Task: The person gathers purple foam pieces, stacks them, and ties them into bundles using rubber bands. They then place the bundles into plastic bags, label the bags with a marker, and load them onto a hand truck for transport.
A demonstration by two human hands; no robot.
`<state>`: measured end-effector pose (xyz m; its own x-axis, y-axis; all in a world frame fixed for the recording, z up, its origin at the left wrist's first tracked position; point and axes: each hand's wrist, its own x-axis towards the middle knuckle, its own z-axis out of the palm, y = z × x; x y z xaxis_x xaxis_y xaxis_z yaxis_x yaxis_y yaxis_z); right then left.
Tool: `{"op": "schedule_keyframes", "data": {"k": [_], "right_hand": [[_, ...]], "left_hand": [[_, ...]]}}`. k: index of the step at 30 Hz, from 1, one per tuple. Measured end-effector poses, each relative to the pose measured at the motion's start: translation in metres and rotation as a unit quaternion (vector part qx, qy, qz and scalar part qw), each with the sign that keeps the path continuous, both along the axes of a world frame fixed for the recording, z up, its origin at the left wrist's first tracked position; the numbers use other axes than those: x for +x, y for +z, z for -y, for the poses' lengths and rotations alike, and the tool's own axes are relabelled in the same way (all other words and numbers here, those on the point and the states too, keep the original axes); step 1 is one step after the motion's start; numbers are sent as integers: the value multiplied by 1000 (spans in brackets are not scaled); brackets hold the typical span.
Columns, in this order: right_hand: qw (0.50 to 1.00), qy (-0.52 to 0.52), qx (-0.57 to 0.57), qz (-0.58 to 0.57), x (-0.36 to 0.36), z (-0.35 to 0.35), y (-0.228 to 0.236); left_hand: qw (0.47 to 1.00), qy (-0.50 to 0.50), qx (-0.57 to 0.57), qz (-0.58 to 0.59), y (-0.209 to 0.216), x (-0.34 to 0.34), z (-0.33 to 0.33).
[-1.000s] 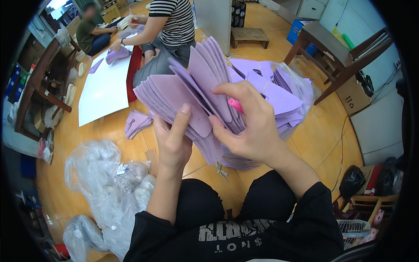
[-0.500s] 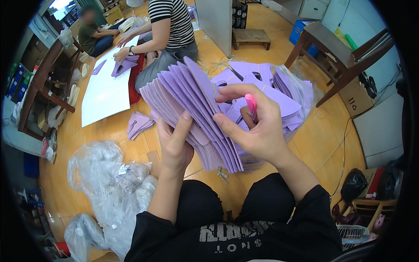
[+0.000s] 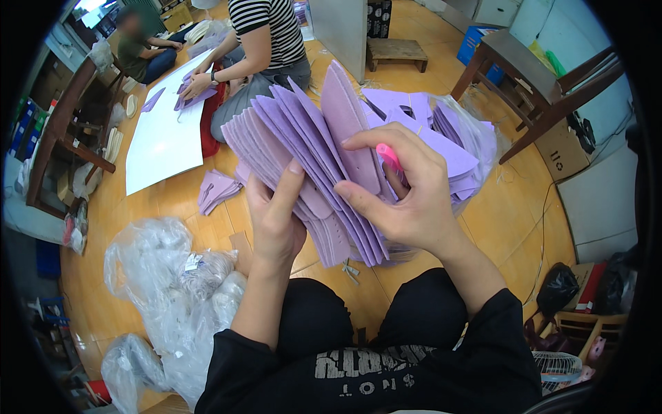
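Observation:
My left hand [image 3: 274, 221] is closed round a thick fanned stack of felt pieces [image 3: 303, 165], paler lilac on its left and deeper purple on its right. On the stack's right side, my right hand [image 3: 417, 196] has thumb and fingers among the sheets, with a lilac piece [image 3: 346, 121] parted from the others. A bright pink, rounded stick-like thing [image 3: 389, 157], its kind unclear, is tucked in the curl of my right hand. Just beyond lies a heap of purple cut felt pieces [image 3: 448, 155] on clear plastic, partly hidden by my hands.
A person in a striped top [image 3: 279, 31] handles purple pieces on a white sheet [image 3: 158, 152]; another person sits farther back. A small felt pile [image 3: 217, 192] and clear plastic bags [image 3: 152, 259] lie left. A wooden chair [image 3: 520, 69] and low stool [image 3: 396, 52] stand right and ahead.
My right fingers have parted a lilac piece from the stack, leaving a gap beside the deeper purple sheets. The person in stripes has shifted their hands over the white sheet.

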<state>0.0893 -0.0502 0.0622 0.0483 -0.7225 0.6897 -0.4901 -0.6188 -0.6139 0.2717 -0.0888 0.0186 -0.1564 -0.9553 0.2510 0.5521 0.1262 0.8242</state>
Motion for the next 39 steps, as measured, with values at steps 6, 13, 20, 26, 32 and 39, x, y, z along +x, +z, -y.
{"op": "schedule_keyframes", "data": {"k": [6,13,20,26,32,39], "right_hand": [[992,-31,82,90,11,-4,1],[999,11,-5,-41,9,4,-3],[999,-23,8,-30,21,4,-5],[998,-26,38,-36,23,5,-5],[998,-5,57,-32,26,7,-6],[998,-5,49,-41,29,10,-5]], "left_hand": [[1000,-12,9,-21,3,3,2],[1000,-7,18,-11,1,6,2],[1000,12,14,6,3,10,1],[999,35,11,2,5,9,1],[999,43,19,12,8,11,4],[998,51,20,18,5,15,5]]}}
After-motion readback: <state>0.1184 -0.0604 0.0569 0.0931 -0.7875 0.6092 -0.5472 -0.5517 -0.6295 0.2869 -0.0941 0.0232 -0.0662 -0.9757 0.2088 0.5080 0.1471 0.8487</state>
